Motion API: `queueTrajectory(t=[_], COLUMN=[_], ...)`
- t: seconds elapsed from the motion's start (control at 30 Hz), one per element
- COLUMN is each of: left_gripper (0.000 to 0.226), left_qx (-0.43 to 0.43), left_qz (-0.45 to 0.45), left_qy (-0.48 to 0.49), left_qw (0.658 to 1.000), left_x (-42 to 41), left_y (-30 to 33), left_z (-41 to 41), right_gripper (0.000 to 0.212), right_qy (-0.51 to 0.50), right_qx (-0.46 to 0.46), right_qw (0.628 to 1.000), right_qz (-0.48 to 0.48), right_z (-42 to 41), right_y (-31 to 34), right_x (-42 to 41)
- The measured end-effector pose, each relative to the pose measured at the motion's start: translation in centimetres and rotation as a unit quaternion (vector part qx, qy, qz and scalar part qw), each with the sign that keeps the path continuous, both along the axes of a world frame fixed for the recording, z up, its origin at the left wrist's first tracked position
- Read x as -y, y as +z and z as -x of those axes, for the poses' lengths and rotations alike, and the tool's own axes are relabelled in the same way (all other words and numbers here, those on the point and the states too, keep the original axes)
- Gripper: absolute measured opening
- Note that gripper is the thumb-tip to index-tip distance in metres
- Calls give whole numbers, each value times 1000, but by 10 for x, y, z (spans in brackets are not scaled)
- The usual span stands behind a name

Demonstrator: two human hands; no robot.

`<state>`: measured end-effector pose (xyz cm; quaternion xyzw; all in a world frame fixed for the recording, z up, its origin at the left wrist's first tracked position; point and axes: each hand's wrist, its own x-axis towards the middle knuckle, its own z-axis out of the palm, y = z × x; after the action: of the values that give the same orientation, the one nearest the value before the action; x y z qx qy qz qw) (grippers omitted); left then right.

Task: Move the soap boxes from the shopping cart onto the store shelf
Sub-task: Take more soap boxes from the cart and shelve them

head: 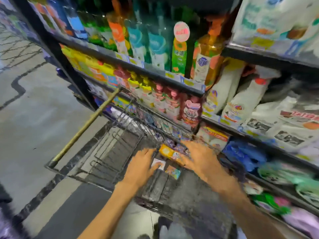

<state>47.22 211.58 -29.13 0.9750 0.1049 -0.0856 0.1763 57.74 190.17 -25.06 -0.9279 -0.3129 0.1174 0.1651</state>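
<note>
Both my hands reach down into a wire shopping cart [103,152] beside the store shelf [189,90]. An orange-yellow soap box [166,150] lies in the cart between the hands. My right hand [198,157] lies over its right end, fingers spread; the blur hides whether they curl round it. My left hand [143,164] is lower left, fingers extended toward a white soap box [159,163]. Another small colourful box [173,171] lies just below it. The frame is heavily blurred.
The cart's long tan handle bar [86,126] runs up-left to right. Shelves hold bottles [179,50], white bags [241,100] and blue and green packs [245,154] on the right. A grey tiled floor [34,100] opens to the left.
</note>
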Motion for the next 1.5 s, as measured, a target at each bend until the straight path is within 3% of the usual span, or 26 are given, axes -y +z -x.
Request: queueTrajectory(t=[0.1, 0.27, 0.37, 0.43, 0.5, 0.67, 0.77, 0.9, 1.03, 1.2, 1.37, 1.5], left_gripper=[58, 58, 51, 48, 52, 68, 66, 64, 39, 51, 50, 57], left_qx=[-59, -150, -211, -233, -244, -290, -289, -293, -245, -248, -214, -224], left_qz=[11, 66, 71, 77, 62, 21, 4, -6, 8, 29, 133, 177], left_qy=[-8, 14, 21, 34, 29, 6, 4, -21, -20, -35, 49, 90], left_qw=[998, 986, 975, 969, 967, 957, 957, 956, 969, 968, 966, 954], left_x=[-25, -56, -66, -73, -73, -62, -59, -59, -62, -73, -84, -92], left_y=[-54, -162, -220, -285, -291, -385, -413, -425, -427, -416, -380, -368], left_z=[-36, -82, -104, -117, -121, -132, -135, -138, -130, -116, -95, -81], right_gripper=[52, 47, 53, 53, 53, 47, 48, 51, 50, 49, 36, 54], right_qy=[-28, -76, -135, -162, -173, -213, -209, -199, -220, -250, -324, -364], right_qx=[-9, -30, -111, -148, -152, -184, -202, -227, -257, -273, -260, -277], right_qw=[998, 996, 983, 974, 972, 959, 956, 950, 939, 928, 909, 888], right_qz=[59, 18, 46, 55, 52, 44, 41, 79, 58, 42, 23, 51], right_z=[-19, -38, -42, -37, -33, -24, -15, -9, 3, 9, 1, -14], right_y=[-37, -120, -156, -211, -209, -283, -302, -321, -336, -325, -344, -399], right_x=[-18, -40, -55, -72, -79, -81, -70, -57, -50, -51, -54, -60])
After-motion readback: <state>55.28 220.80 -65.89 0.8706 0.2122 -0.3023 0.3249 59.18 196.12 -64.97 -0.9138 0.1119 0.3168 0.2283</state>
